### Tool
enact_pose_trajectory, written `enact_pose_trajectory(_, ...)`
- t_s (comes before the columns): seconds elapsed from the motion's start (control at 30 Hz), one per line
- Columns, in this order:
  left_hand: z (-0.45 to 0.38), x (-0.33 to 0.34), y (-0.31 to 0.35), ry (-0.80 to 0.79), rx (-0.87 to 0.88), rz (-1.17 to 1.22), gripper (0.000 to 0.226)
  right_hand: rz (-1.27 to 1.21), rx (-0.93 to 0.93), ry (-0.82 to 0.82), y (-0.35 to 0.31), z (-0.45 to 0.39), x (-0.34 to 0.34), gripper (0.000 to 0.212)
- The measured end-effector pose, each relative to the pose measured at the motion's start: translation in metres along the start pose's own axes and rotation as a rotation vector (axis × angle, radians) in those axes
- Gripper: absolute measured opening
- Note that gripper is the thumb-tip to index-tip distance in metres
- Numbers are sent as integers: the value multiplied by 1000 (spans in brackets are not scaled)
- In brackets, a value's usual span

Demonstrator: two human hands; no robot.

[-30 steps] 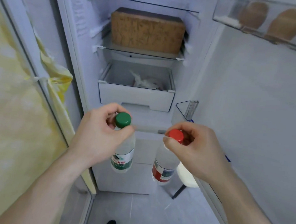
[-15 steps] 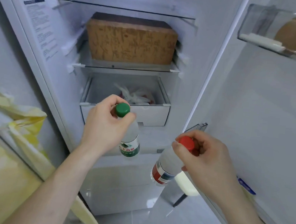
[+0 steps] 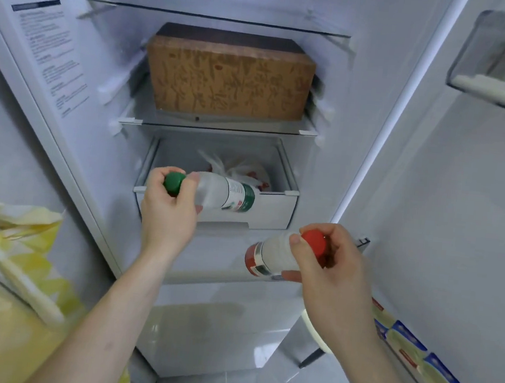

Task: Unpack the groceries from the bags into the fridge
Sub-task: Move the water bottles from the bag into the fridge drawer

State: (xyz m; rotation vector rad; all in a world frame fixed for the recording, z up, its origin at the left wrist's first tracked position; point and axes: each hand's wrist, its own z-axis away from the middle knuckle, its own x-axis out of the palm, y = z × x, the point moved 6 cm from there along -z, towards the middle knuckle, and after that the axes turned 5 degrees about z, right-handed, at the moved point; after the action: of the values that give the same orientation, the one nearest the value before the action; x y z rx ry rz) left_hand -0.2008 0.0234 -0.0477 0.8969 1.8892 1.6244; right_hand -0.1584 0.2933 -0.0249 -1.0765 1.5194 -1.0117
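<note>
My left hand (image 3: 167,211) grips a clear bottle with a green cap (image 3: 225,193) by its neck. The bottle lies nearly level, its base pointing over the open white drawer (image 3: 273,213) of the fridge. My right hand (image 3: 327,269) grips a clear bottle with a red cap and red label (image 3: 273,255), also tilted, base pointing left, below and in front of the drawer. Inside the drawer lies a white plastic bag (image 3: 237,171).
A brown box (image 3: 228,78) fills the glass shelf above the drawer. The open fridge door at the right carries a clear bin (image 3: 495,88) and several blue-and-yellow packs (image 3: 417,361) in its lower rack. A yellow bag (image 3: 11,276) hangs at the left.
Both bottles have been raised and tipped from upright to nearly level. The green-capped one has moved up over the drawer. The view has come closer to the fridge.
</note>
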Motion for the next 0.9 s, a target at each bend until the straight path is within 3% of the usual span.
enact_pose_trajectory(0.27, -29, 21, -52, 57, -162, 169, 16, -101, -8, 183, -3, -21, 20, 11)
enact_pose_trajectory(0.37, -41, 38, -71, 1, -243, 295, 13, -101, -58, 244, -6, -26, 31, 13)
enact_pose_trajectory(0.5, -51, 66, -80, -123, -284, 289, 13, -103, -91, 309, -1, -30, 43, 16)
enact_pose_trajectory(0.7, -67, 119, -79, -499, -359, -98, 34, -107, -99, 344, 6, -38, 49, 18)
enact_pose_trajectory(0.9, -85, 162, -79, -681, -66, -616, 39, -110, -93, 373, 8, -47, 47, 21)
